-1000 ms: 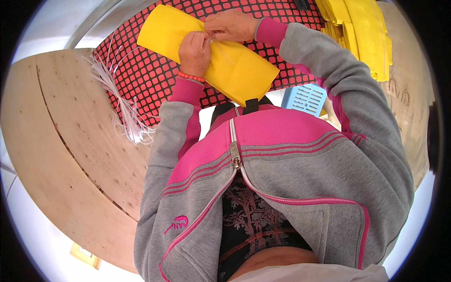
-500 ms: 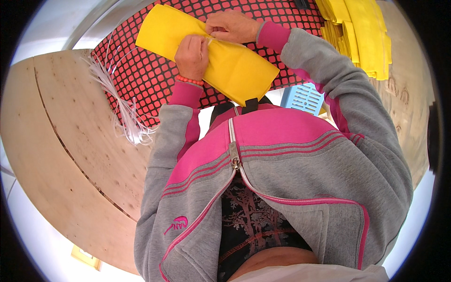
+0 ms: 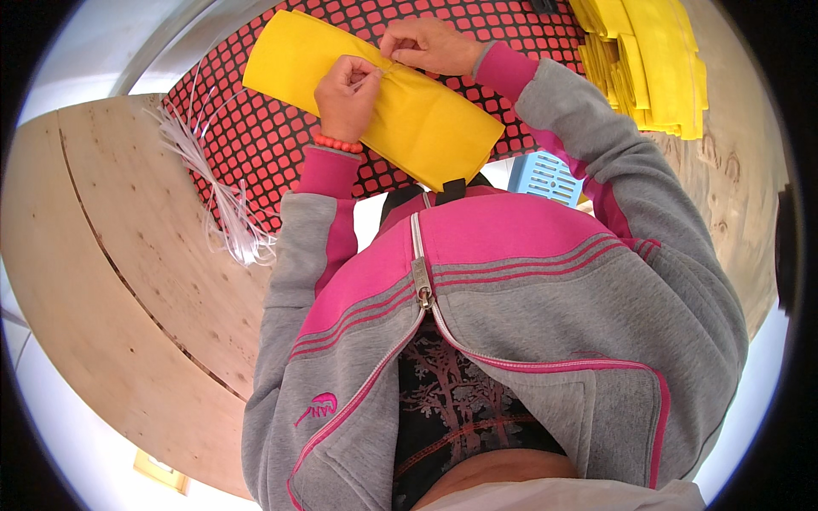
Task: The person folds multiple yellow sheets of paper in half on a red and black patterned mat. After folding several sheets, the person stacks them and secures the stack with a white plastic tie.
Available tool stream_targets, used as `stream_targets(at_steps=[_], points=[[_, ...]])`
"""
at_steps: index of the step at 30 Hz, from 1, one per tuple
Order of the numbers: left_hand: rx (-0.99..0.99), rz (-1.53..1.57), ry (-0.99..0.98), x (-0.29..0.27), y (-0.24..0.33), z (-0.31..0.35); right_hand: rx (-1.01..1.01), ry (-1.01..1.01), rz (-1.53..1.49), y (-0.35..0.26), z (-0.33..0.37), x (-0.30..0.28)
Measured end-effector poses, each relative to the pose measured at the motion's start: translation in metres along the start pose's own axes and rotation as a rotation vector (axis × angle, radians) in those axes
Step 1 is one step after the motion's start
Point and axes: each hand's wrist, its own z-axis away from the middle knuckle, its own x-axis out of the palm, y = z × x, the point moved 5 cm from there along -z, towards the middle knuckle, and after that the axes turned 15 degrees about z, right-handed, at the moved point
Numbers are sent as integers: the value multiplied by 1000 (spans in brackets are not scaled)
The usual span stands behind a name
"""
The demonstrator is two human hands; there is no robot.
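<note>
A folded bundle of yellow cloth [image 3: 430,128] lies slantwise across a red-and-black patterned mat [image 3: 243,149]. Its middle is drawn in a little where a thin white string goes across. My left hand [image 3: 348,95], with red beads at the wrist, is closed in a pinch on that string above the bundle. Just beyond it, to the right, my right hand [image 3: 433,47] pinches at the same spot, fingertips close to the cloth. Fingers partly hide the string. Left of the bundle, a bunch of loose white strings [image 3: 228,203] hangs over the mat's edge.
A stack of folded yellow cloth [image 3: 660,68] stands at the far right. Below the mat's near edge shows a light blue slotted plastic basket [image 3: 547,177]. A curved wooden tabletop [image 3: 128,247] spreads to the left. Some dark object [image 3: 543,6] sits at the far edge.
My hands have moved slightly apart, the right one a little to the right. The left hand has turned, so its pinching fingertips now show. The bundle has barely shifted.
</note>
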Motion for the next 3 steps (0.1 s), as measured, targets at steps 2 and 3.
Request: stream_targets(at_steps=[2, 3], points=[[-78, 129, -10, -1, -8, -1, -23, 41, 108, -11, 4, -9], [-92, 139, -15, -2, -11, -1, -30, 58, 159, -16, 5, -13]])
